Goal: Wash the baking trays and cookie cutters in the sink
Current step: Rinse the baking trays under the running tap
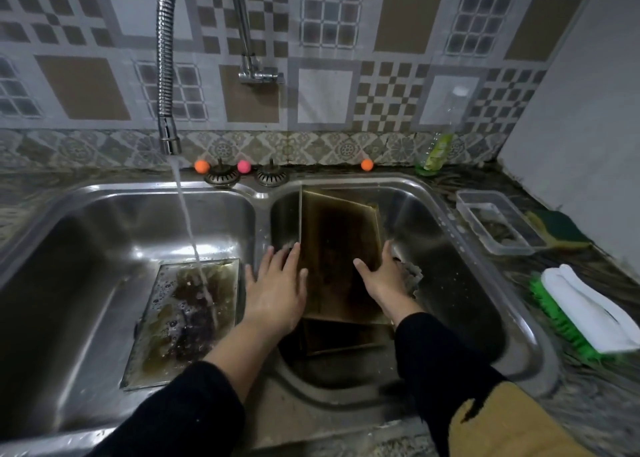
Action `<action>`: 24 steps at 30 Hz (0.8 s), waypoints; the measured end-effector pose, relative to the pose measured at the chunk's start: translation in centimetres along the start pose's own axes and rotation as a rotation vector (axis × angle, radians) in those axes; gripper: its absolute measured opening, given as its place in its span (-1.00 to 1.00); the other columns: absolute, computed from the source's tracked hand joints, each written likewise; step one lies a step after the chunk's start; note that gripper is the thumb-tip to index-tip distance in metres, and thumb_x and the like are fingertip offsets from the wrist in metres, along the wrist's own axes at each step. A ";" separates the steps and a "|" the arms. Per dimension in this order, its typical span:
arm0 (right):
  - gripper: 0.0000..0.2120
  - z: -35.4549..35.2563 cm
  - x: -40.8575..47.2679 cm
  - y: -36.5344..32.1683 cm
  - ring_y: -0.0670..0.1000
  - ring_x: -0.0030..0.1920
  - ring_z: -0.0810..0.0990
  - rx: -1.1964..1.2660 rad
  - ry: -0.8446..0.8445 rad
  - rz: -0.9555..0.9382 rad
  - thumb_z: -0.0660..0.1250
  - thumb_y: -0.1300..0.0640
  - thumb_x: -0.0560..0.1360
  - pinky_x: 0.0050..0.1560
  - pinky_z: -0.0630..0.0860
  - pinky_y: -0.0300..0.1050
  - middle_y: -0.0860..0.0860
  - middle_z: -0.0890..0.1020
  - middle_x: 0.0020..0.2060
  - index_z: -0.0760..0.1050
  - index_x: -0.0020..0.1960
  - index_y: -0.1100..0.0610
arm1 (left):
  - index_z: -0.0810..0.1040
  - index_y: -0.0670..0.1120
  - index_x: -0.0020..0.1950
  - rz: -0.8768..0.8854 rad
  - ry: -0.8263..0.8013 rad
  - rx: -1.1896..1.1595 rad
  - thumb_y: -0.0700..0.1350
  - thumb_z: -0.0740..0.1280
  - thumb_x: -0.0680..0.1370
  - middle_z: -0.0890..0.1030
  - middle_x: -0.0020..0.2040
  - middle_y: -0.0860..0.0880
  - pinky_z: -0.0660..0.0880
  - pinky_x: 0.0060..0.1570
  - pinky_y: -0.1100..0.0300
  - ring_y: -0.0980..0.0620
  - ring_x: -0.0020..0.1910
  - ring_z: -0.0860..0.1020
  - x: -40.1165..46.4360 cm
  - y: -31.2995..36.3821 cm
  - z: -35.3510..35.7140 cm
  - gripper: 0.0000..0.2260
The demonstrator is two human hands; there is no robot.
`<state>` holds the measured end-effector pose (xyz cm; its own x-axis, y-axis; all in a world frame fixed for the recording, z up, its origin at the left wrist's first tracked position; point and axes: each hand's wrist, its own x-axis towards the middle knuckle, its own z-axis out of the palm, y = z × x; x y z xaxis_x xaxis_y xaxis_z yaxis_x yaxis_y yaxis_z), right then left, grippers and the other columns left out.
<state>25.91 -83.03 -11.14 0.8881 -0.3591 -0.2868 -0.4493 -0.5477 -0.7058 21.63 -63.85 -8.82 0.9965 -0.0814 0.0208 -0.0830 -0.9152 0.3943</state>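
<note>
Head view: both hands on a dark baking tray (pixel 341 248) tilted in the right sink basin (pixel 450 283). Left hand (pixel 277 290) flat, fingers straight, against its left edge; right hand (pixel 382 276) grips the right rim. Stiff, probably slick when wet; hold by rims. Second tray (pixel 180 321) lies under the tap stream, left basin.

Dark countertop (pixel 588 269), steel double sink (pixel 256 193), clear tub (pixel 491 221), sponge (pixel 557 229), green brush (pixel 575 321)

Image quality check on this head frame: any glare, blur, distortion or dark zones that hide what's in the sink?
Head view: wide-angle bending curves the sink rim and wall tiles; glare patches on the left basin near the water stream; right basin dim, so the trays read as dark shapes; motion blur at the left hand fingertips and beside the right hand; frame edges soft.
</note>
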 end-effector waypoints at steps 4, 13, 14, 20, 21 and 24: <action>-0.14 1.0 0.3 0.9 0.18 0.50 0.15 -0.118 -0.046 0.013 0.29 -0.13 0.52 0.38 0.25 0.17 0.13 0.03 0.54 -0.25 0.55 -0.05 | -0.29 -0.05 0.54 -0.111 -0.154 0.106 0.19 -0.02 0.62 -0.37 0.52 -0.01 -0.24 0.46 -0.15 0.00 0.51 -0.33 -0.4 -2.5 0.7 -0.34; -0.06 3.3 1.2 2.8 0.22 0.51 0.07 -0.259 -0.146 0.117 0.37 -0.05 0.49 0.41 0.18 0.16 0.18 0.00 0.53 -0.27 0.55 0.01 | -0.26 -0.07 0.55 -0.109 -0.060 0.064 0.15 0.06 0.61 -0.33 0.54 0.00 -0.21 0.49 -0.06 0.02 0.53 -0.26 -0.7 -2.8 1.4 -0.31; -0.05 3.6 1.3 2.8 0.21 0.52 0.03 -0.245 -0.165 0.125 0.38 -0.02 0.49 0.43 0.15 0.15 0.17 -0.02 0.53 -0.27 0.55 0.01 | -0.26 -0.07 0.55 -0.109 -0.057 0.064 0.14 0.06 0.61 -0.32 0.54 -0.01 -0.20 0.50 -0.06 0.02 0.53 -0.25 -0.6 -2.8 1.3 -0.31; -0.13 4.4 1.7 3.2 0.18 0.51 -0.04 -0.401 -0.178 0.096 0.42 0.02 0.46 0.45 0.10 0.16 0.07 -0.02 0.53 -0.06 0.56 -0.02 | -0.24 -0.09 0.56 -0.104 -0.057 0.057 0.11 0.07 0.61 -0.32 0.55 -0.02 -0.18 0.50 -0.07 -0.01 0.54 -0.23 -0.2 -2.9 1.5 -0.32; -0.19 4.3 1.7 3.2 0.18 0.50 -0.01 -0.441 -0.186 0.082 0.41 0.01 0.46 0.44 0.12 0.16 0.08 0.01 0.52 0.01 0.55 -0.02 | -0.25 -0.09 0.56 -0.099 -0.058 0.060 0.11 0.06 0.61 -0.32 0.54 -0.03 -0.18 0.50 -0.06 -0.01 0.54 -0.23 -0.1 -2.9 1.5 -0.32; -0.33 3.7 1.7 2.9 0.18 0.47 0.05 -0.513 -0.202 0.062 0.39 -0.03 0.47 0.44 0.16 0.18 0.09 0.08 0.49 0.18 0.50 -0.06 | -0.23 -0.10 0.56 -0.085 -0.056 0.047 0.10 0.06 0.61 -0.31 0.55 -0.03 -0.16 0.51 -0.04 -0.03 0.54 -0.23 0.0 -3.0 1.5 -0.33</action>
<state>26.49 -82.39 -16.07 0.8367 -0.2779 -0.4720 -0.4458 -0.8462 -0.2919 21.85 -61.69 -11.36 0.9978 -0.0236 -0.0624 -0.0003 -0.9370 0.3493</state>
